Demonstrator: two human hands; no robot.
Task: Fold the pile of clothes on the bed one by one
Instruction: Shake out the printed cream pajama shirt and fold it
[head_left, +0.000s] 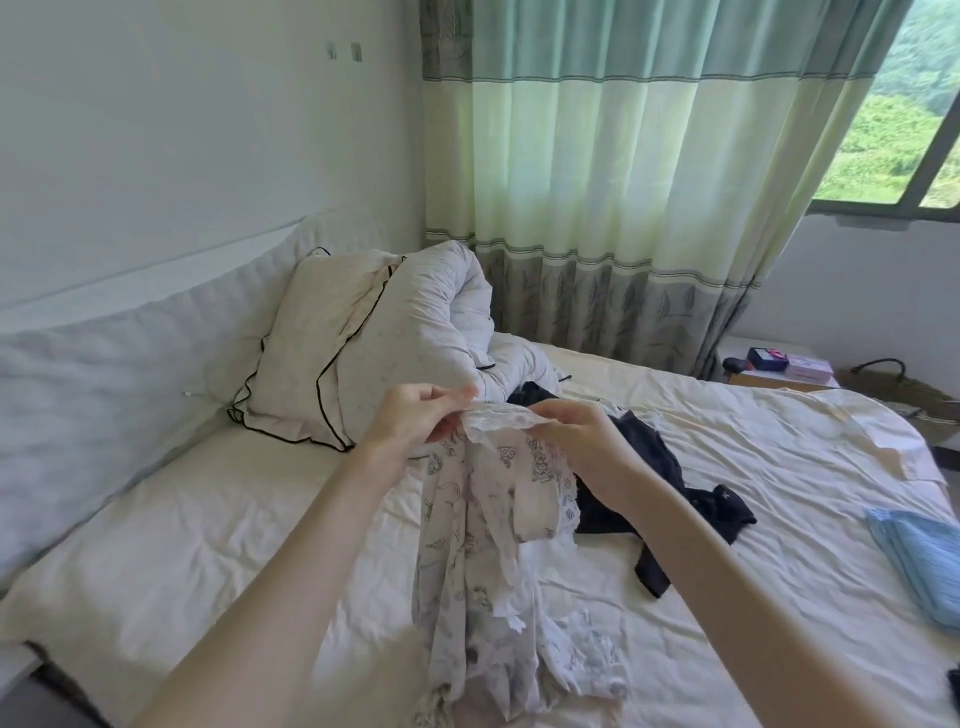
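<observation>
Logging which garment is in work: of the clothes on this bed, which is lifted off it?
The white printed garment, pinched at its lace edge by both hands. The dark garment and the blue one lie flat, untouched.

White printed garment with lace-trimmed edge — held up by its top hem, unfolded, hanging in loose folds down to the bed. Dark navy garment — crumpled, flat on the sheet just behind it.

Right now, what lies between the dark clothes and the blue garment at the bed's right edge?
Head view: only bare, wrinkled sheet lies between the dark clothes and the blue garment; nothing else sits on that stretch.
</observation>
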